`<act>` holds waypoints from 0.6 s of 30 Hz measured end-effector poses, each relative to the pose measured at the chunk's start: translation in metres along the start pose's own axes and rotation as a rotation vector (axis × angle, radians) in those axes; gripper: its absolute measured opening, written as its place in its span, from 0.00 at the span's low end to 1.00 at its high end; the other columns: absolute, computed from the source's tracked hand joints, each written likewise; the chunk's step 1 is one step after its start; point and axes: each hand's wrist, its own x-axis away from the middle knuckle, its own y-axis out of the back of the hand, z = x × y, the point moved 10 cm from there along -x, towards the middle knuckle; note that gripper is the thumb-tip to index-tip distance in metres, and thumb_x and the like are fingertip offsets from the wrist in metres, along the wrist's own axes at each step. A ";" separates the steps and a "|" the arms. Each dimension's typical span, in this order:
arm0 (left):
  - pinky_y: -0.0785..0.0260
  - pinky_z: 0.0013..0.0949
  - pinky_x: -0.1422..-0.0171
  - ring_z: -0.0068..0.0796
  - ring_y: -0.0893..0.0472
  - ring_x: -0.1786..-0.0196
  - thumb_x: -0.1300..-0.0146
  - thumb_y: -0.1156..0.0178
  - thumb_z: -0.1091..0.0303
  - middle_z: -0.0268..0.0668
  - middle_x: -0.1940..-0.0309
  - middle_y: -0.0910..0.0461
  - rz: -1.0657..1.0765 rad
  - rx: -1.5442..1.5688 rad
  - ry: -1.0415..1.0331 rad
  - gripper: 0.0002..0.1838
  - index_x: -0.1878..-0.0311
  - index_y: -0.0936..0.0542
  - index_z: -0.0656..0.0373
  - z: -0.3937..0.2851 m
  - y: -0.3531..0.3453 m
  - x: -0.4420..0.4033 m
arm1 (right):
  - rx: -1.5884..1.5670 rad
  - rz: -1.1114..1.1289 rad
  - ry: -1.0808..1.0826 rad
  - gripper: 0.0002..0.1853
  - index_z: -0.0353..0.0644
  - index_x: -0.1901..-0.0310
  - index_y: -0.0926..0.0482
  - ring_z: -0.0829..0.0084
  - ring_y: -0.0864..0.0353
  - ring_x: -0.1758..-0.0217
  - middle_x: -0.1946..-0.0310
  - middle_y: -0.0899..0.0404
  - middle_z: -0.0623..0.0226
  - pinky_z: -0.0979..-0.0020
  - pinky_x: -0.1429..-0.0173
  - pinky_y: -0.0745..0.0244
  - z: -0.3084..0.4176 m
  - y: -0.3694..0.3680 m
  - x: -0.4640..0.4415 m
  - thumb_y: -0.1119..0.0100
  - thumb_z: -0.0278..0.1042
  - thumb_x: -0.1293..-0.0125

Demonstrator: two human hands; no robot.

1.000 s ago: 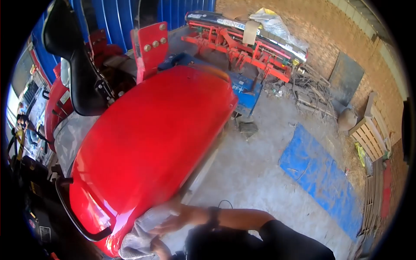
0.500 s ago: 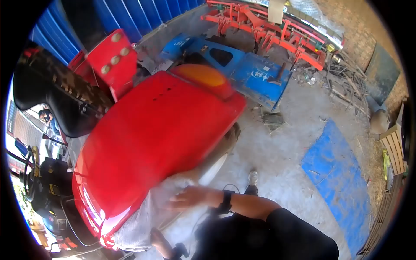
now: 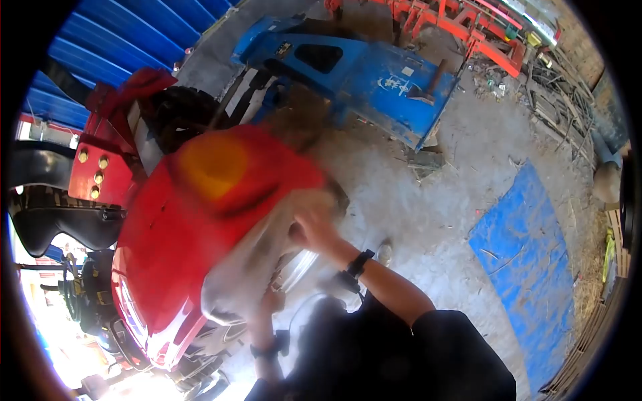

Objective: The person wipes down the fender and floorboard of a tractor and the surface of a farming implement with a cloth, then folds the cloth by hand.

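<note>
A light grey cloth (image 3: 244, 281) hangs along the near side of a red fender (image 3: 157, 247) with a yellow-orange lamp (image 3: 212, 164). My right hand (image 3: 315, 217) grips the cloth's upper end beside the fender's edge, its fingers bent and blurred by motion. Lower down, my left hand (image 3: 269, 304) is closed at the cloth's near edge, with its fingers partly hidden by the fabric. Both wrists wear dark bands.
Behind the fender lies a blue metal machine part (image 3: 374, 80). A red steel frame (image 3: 468, 30) stands at the back. On the right a blue sheet (image 3: 528, 267) is spread over the concrete floor, with sticks (image 3: 558, 100) piled behind it. A black seat (image 3: 63, 230) is at the left.
The view has shifted along the fender toward its lamp end. My right hand has moved up and closed on the cloth, whose upper end has been drawn up near the lamp end. My left hand has risen too.
</note>
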 end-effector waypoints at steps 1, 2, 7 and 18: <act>0.35 0.49 0.34 0.52 0.25 0.39 0.31 0.45 0.59 0.52 0.42 0.24 0.052 0.001 0.019 0.24 0.38 0.25 0.64 -0.016 -0.008 -0.001 | -0.027 -0.039 -0.040 0.26 0.42 0.45 0.28 0.51 0.28 0.53 0.54 0.28 0.55 0.55 0.47 0.30 -0.018 0.006 -0.001 0.35 0.32 0.48; 0.35 0.49 0.34 0.52 0.25 0.39 0.32 0.45 0.59 0.52 0.42 0.24 0.108 -0.004 0.047 0.24 0.38 0.25 0.64 -0.026 -0.019 -0.002 | -0.054 -0.078 -0.082 0.26 0.41 0.45 0.28 0.50 0.28 0.53 0.54 0.28 0.54 0.54 0.46 0.30 -0.037 0.011 -0.002 0.36 0.31 0.48; 0.31 0.47 0.38 0.46 0.22 0.43 0.37 0.41 0.60 0.44 0.48 0.20 -0.339 -0.831 -0.751 0.20 0.44 0.20 0.59 -0.044 -0.095 -0.028 | -0.094 -0.029 -0.253 0.31 0.35 0.38 0.33 0.44 0.31 0.39 0.41 0.30 0.45 0.53 0.35 0.34 -0.095 0.022 0.006 0.38 0.25 0.46; 0.30 0.47 0.36 0.49 0.22 0.44 0.47 0.30 0.63 0.45 0.50 0.18 -0.353 -0.277 -0.734 0.21 0.48 0.16 0.55 -0.105 -0.015 0.006 | -0.257 -0.136 -0.427 0.39 0.34 0.34 0.36 0.38 0.37 0.34 0.37 0.35 0.39 0.50 0.29 0.41 -0.062 0.007 0.027 0.34 0.33 0.49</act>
